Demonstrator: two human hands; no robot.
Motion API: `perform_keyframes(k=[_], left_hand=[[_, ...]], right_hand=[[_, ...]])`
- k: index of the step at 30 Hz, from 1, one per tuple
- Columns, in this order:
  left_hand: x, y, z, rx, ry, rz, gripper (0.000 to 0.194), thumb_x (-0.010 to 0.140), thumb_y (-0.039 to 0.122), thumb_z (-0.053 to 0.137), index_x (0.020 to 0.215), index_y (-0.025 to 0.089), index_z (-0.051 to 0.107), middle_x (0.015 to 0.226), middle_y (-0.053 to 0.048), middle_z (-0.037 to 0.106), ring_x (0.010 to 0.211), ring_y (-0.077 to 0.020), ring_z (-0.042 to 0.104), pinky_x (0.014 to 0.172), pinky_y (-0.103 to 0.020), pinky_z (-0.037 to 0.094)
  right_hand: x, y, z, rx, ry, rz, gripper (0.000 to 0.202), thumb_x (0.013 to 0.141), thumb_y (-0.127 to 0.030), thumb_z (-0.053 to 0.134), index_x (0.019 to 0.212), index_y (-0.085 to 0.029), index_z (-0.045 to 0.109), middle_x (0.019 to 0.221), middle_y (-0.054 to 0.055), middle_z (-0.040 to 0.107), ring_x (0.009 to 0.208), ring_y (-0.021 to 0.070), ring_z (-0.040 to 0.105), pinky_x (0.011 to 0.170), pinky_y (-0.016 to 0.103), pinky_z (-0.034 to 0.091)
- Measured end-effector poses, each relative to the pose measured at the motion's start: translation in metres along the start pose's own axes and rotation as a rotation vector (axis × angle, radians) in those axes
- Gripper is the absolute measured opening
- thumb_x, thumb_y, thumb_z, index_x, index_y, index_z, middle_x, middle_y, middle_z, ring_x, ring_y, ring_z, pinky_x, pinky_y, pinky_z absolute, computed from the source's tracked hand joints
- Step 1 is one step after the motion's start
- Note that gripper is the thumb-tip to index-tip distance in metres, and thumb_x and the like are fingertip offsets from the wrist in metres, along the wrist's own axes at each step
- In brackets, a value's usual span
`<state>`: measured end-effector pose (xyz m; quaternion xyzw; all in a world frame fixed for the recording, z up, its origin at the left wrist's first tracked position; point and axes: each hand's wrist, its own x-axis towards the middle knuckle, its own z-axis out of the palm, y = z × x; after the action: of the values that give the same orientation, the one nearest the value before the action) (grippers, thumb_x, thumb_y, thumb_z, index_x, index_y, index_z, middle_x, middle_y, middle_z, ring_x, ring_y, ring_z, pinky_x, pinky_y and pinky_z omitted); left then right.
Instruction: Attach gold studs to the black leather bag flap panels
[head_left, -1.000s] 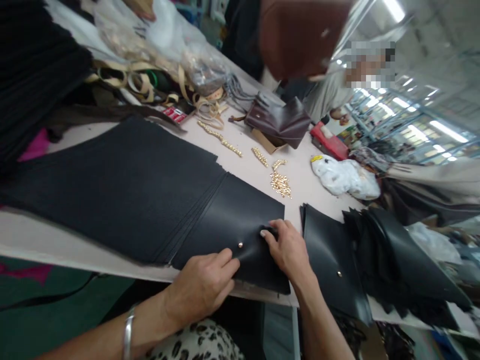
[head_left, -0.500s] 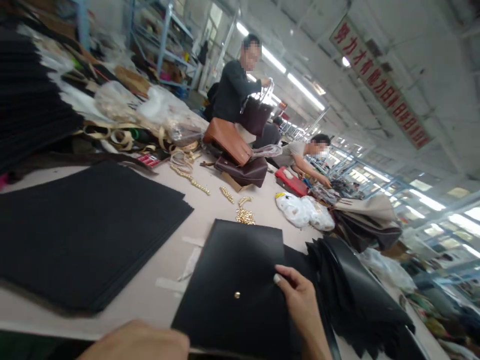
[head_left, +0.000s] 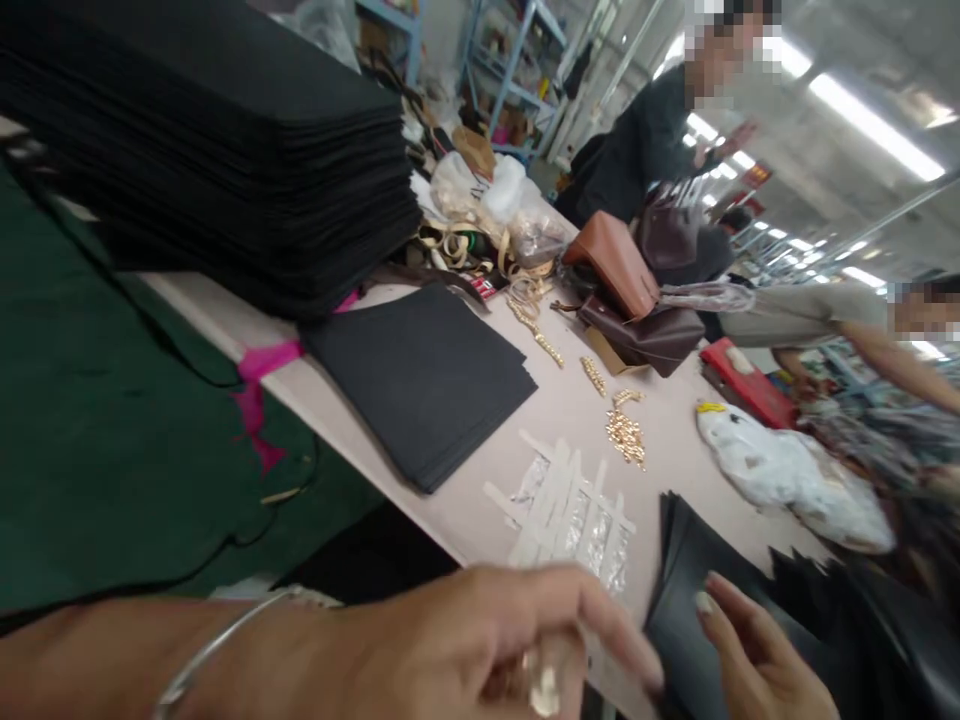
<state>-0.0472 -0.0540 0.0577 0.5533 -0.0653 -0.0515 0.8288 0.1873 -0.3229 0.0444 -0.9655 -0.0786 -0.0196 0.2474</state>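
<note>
My left hand, blurred by motion, reaches across the bottom with its index finger stretched out. Its other fingers are curled around gold-coloured metal pieces, whose exact kind is smeared. At the lower right my right hand is over black leather panels, thumb and index finger close together in a pinch. Anything between those fingertips is hidden. A flat pile of black panels lies left of centre. Strips of whitish tape stick to the table between the two groups of panels.
A tall black stack stands at the left. Loose gold studs lie on the table near brown bags and a white plastic bag. A co-worker in dark clothes stands beyond; another person's arm reaches in at right.
The view has swung left and down. The black panel with a gold stud no longer lies over the tape, which is now uncovered. My left hand has come further into view.
</note>
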Motion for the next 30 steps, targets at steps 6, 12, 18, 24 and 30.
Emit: perform_keyframes(k=[6, 12, 18, 24, 30], left_hand=[[0.001, 0.002, -0.037, 0.314, 0.238, -0.051, 0.059, 0.097, 0.024, 0.04, 0.152, 0.012, 0.024, 0.085, 0.001, 0.053, 0.068, -0.0136, 0.048, 0.069, -0.028, 0.043], [-0.007, -0.028, -0.05, 0.891, 0.347, 0.209, 0.075, 0.098, 0.016, 0.031, 0.156, 0.007, -0.016, 0.12, -0.019, 0.061, 0.105, -0.0241, 0.062, 0.095, -0.04, 0.048], [-0.013, -0.029, -0.064, 1.036, 0.315, 0.16, 0.079, 0.094, 0.012, 0.029, 0.154, 0.005, -0.021, 0.125, -0.025, 0.063, 0.11, -0.0308, 0.066, 0.09, -0.042, 0.055], [-0.021, -0.055, -0.08, 0.981, 0.433, 0.12, 0.086, 0.09, 0.004, 0.03, 0.157, 0.029, -0.018, 0.136, -0.01, 0.062, 0.116, -0.0224, 0.065, 0.096, -0.035, 0.052], [-0.034, -0.035, -0.085, 0.618, 0.548, -0.018, 0.058, 0.1, 0.023, 0.031, 0.157, 0.024, 0.024, 0.118, -0.007, 0.068, 0.096, -0.0182, 0.066, 0.09, -0.033, 0.052]], right_hand=[[-0.062, -0.109, 0.045, 0.389, -0.324, -0.539, 0.028, 0.084, -0.039, 0.072, 0.105, -0.022, 0.076, 0.099, 0.005, 0.079, 0.087, 0.0223, 0.074, 0.08, 0.03, 0.059], [-0.081, -0.166, 0.07, 0.403, -0.465, -0.863, 0.026, 0.091, -0.021, 0.063, 0.116, -0.027, 0.068, 0.096, 0.0, 0.072, 0.081, 0.0134, 0.065, 0.074, 0.024, 0.055], [-0.077, -0.182, 0.084, 0.482, -0.651, -0.918, 0.027, 0.095, -0.013, 0.057, 0.116, -0.027, 0.068, 0.099, 0.001, 0.068, 0.088, 0.0121, 0.064, 0.08, 0.023, 0.05], [-0.076, -0.195, 0.098, 0.628, -0.685, -0.861, 0.021, 0.087, -0.005, 0.061, 0.091, -0.022, 0.072, 0.087, -0.001, 0.072, 0.083, 0.0119, 0.066, 0.078, 0.022, 0.049], [-0.064, -0.202, 0.123, 0.599, -0.807, -0.698, 0.012, 0.095, -0.026, 0.058, 0.091, -0.022, 0.069, 0.078, -0.001, 0.07, 0.073, 0.0132, 0.064, 0.071, 0.024, 0.05]])
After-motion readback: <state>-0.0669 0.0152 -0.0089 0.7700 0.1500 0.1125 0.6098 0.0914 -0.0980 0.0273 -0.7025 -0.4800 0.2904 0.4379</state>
